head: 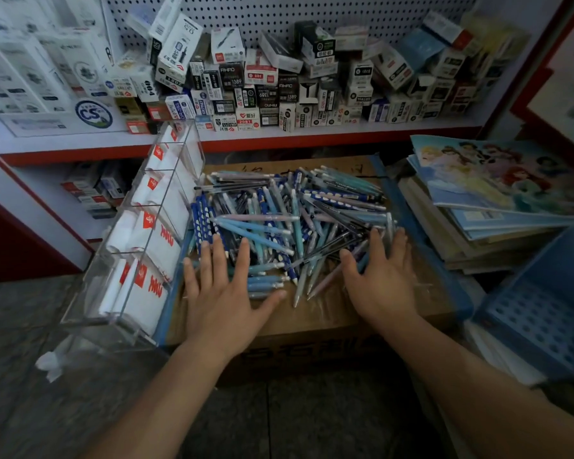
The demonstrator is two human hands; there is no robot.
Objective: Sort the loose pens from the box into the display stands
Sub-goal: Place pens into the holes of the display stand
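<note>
A big heap of loose pens [289,217], mostly blue, pale blue and lilac, lies on top of a brown cardboard box [315,318]. A clear acrylic display stand [136,240] with several compartments and red-and-white cards leans at the box's left side; I see no pens in it. My left hand [224,293] lies flat with spread fingers on the near left of the heap. My right hand [383,276] lies flat on the near right of the heap, fingers straight among the pens. Neither hand holds a pen.
A shelf [312,135] behind the box is crowded with small pen cartons below a pegboard. A stack of picture books [497,193] sits to the right, with a blue perforated crate [544,313] in front of it. Grey floor lies at the left and front.
</note>
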